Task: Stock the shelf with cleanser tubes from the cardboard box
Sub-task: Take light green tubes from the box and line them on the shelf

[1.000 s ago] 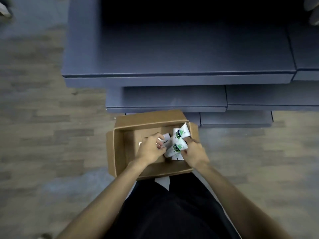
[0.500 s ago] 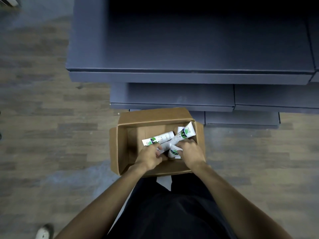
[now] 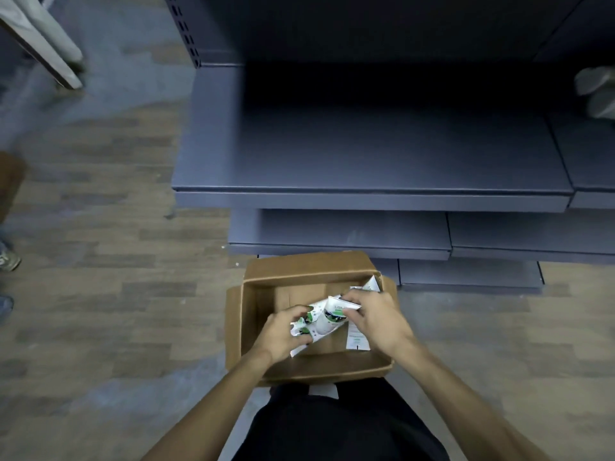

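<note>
An open cardboard box [image 3: 253, 311] sits on the floor in front of me, below the dark grey shelf [image 3: 366, 158]. Both hands are inside it. My left hand [image 3: 283, 331] grips a bundle of white cleanser tubes [image 3: 324, 322] with green and black labels. My right hand [image 3: 376, 319] pinches the flat end of one tube in that bundle. Another tube [image 3: 357, 339] lies on the box floor beside my right wrist, and one more [image 3: 371, 283] leans in the far right corner.
Two lower shelf tiers [image 3: 339, 232] step out toward the box. Pale objects [image 3: 597, 93] stand at the shelf's far right. A slanted white post [image 3: 43, 41] is at the top left. Someone's shoes [image 3: 8, 261] show at the left edge on the wood floor.
My hands have gathered the tubes into a bundle and lifted it slightly toward the box's middle. The camera has tilted up, showing more of the shelf.
</note>
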The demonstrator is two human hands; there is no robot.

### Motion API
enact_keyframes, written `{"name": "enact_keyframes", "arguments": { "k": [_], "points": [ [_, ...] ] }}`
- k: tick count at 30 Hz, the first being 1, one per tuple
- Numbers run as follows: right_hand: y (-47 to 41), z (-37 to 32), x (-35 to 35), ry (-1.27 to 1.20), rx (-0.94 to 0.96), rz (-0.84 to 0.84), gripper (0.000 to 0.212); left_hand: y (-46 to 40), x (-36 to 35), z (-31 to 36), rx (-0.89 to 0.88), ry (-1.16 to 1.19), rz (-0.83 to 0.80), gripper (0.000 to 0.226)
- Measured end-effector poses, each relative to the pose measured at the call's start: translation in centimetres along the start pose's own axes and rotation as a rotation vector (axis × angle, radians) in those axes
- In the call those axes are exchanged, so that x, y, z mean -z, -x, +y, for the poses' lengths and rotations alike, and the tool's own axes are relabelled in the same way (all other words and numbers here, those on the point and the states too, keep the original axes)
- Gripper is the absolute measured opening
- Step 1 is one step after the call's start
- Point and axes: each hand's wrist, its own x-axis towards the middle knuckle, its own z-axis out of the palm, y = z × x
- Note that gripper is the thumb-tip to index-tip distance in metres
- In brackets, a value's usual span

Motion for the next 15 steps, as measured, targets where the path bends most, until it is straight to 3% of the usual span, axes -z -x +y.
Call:
{"name": "enact_keyframes", "arguments": {
  "k": [3, 8, 15],
  "points": [
    [0.0, -2.5, 2.3, 0.014, 0.066, 0.041, 0.011, -0.3, 0.8, 0.0, -0.055, 0.068, 0.045, 0.06],
    [0.0, -6.0, 4.1, -0.019, 0.106, 0.049, 0.013, 0.2, 2.1, 1.5, -0.078, 0.132, 0.16, 0.046],
    [0.9, -7.8, 5.8, -0.163, 0.097, 0.086, 0.026, 2.4, 3.7, 3.4, -0.144, 0.231, 0.18, 0.04]
  ]
}}
